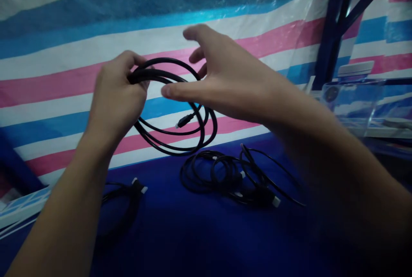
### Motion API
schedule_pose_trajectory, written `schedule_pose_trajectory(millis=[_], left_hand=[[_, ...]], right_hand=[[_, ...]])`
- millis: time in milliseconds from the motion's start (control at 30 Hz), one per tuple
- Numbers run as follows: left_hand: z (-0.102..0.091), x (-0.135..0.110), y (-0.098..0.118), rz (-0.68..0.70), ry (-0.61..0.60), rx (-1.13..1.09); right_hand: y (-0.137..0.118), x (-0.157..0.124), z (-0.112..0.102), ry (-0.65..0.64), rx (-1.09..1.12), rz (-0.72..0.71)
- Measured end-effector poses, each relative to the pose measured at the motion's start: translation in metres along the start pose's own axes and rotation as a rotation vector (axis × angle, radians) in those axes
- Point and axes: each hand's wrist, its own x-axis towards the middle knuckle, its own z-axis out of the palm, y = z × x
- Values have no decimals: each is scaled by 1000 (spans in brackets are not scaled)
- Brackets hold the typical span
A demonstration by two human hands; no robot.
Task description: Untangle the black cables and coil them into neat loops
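My left hand (120, 86) is closed around one side of a coiled black cable (210, 133), which hangs in loops above the blue table. A plug (184, 121) with a pale tip dangles inside the loops. Close by on the right, my right hand (219, 71) has its fingers spread and curved, the thumb pointing left in front of the coil. Nothing shows in its grasp; whether a fingertip touches the cable I cannot tell.
Tangled black cables (222, 178) with pale plug tips lie on the blue table (193, 238). Another coiled cable (124, 212) is by my left forearm. A clear plastic box (350, 105) stands at right, near a dark blue frame post (331, 32). Striped sheeting (161, 10) hangs behind.
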Motion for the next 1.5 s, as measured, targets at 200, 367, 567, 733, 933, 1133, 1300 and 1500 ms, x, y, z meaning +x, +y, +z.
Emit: schedule_pose_trajectory(millis=[200,367,567,733,933,1133,1300,1500], left_hand=[[-1,-5,25,181,67,370],[-18,-7,15,-228,-822,-419],[-10,-15,18,-412,-1530,-746],[-5,-11,23,-226,-830,-302],[8,-11,20,37,-228,-49],[-5,-4,1,-144,-535,-467],[-14,-6,-11,-159,-791,-428],[7,-5,-12,-105,-541,-126]], right_hand=[[9,1,-1,-249,221,2],[14,5,1,183,-169,-193],[18,7,7,124,-188,-254],[21,4,-11,-243,-67,-127],[15,0,-18,-307,137,4],[29,5,-24,64,67,56],[44,7,-27,50,85,77],[37,4,-28,-27,70,148]])
